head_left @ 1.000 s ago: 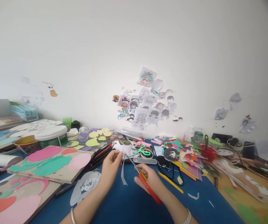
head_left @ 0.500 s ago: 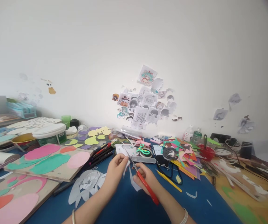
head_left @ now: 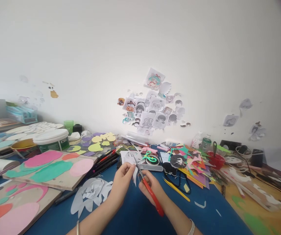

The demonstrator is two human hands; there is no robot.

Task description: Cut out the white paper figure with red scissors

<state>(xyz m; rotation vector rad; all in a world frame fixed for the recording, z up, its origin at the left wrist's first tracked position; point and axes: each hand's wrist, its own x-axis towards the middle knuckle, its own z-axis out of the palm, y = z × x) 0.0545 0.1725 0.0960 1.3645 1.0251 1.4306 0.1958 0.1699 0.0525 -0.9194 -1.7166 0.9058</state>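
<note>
Red-handled scissors (head_left: pixel 152 193) are gripped in my right hand (head_left: pixel 152 186), blades pointing up and away from me. A small white piece of paper (head_left: pixel 135 176) is pinched between the thumb and fingers of my left hand (head_left: pixel 123 181). The scissor blades lie right beside that paper and the left thumb; whether they touch it is hard to tell. White paper petal cutouts (head_left: pixel 91 192) lie on the blue mat (head_left: pixel 140 217), left of my left forearm. Just beyond the hands are a white sheet with a drawing (head_left: pixel 128 157) and green-handled scissors (head_left: pixel 150 158).
To the left are boards with coloured paper shapes (head_left: pixel 52 169), a white-lidded tub (head_left: pixel 51 137) and several black pens (head_left: pixel 105 166). Yellow tweezers (head_left: pixel 177 189), coloured paper scraps (head_left: pixel 196 166) and a red bowl (head_left: pixel 216 160) sit on the right. Paper drawings (head_left: pixel 155 111) hang on the wall.
The larger white paper strip that hung between my hands no longer shows below the scissors. My right hand and the red scissors have shifted slightly left.
</note>
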